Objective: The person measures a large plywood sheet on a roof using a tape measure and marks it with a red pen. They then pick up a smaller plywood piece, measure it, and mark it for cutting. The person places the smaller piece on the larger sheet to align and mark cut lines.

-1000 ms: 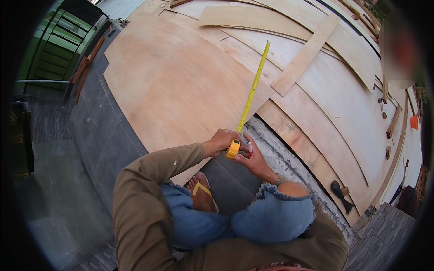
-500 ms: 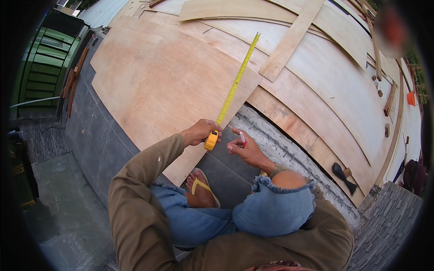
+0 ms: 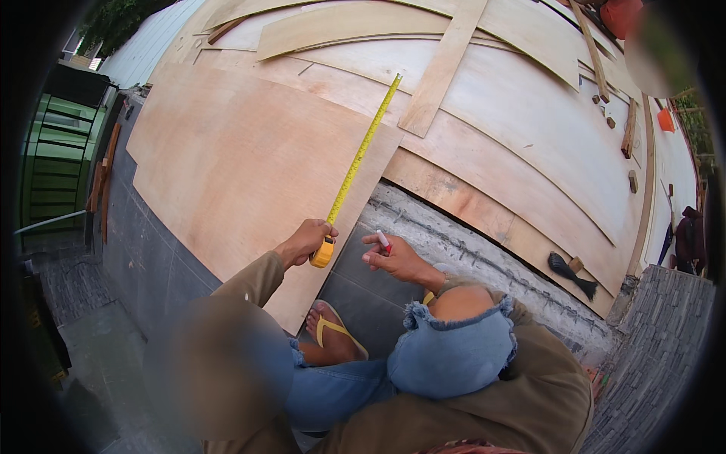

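**While the left hand (image 3: 305, 240) grips a tape measure (image 3: 321, 253), the right hand (image 3: 401, 259) holds a marker (image 3: 385, 242)**

In the head view, which is the only 1, the 2 hands are apart from each other. The left hand is closed around the yellow case of the tape measure, near the right edge of a large plywood sheet (image 3: 219, 166). From the case, the yellow blade (image 3: 363, 147) extends forward and a little to the right, across this sheet. Its far end appears beyond the sheet's edge, but whether it touches the wood, I cannot tell.

The right hand, its fingers bent, has the white and red marker gripped between them; it is over the dark tiles (image 3: 367, 276), beside a rough concrete strip (image 3: 454, 242). Below the hands there is 1 foot in a sandal with yellow straps (image 3: 333, 333), and 1 bent knee in torn blue jeans (image 3: 450, 356).

Farther ahead, a narrow board (image 3: 445, 68) lies across other thin panels. At the right, a black object (image 3: 571, 274) rests on the wood; its kind I cannot tell. At the far left stands a green gate (image 3: 60, 151) with dark bars.
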Motion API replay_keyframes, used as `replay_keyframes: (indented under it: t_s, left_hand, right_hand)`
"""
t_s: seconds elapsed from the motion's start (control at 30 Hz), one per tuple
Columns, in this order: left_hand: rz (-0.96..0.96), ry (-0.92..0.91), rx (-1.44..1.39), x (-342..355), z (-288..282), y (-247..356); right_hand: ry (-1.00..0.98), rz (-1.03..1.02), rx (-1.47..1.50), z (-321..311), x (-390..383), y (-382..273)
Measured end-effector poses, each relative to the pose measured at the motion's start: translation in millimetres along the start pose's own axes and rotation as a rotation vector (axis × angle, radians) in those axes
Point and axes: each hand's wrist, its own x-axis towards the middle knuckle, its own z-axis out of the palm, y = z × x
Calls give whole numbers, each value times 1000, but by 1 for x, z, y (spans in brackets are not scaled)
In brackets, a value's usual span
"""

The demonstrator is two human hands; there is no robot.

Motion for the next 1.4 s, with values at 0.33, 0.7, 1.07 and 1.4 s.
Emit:
replay_keyframes:
  t_s: [0.33, 0.7, 1.07, 1.4]
  left_hand:
    - [57, 60, 121, -1, 4, 19]
    - [49, 295, 225, 15, 16, 38]
    - [161, 282, 1154, 24, 1, -20]
    - [259, 293, 1132, 26, -7, -21]
  right_hand:
    - [149, -36, -15, -38, -13, -3]
    - [291, 14, 80, -63, -30, 18]
    - [333, 42, -77, -78, -32, 2]
    - [317, 38, -85, -75, -27, 13]
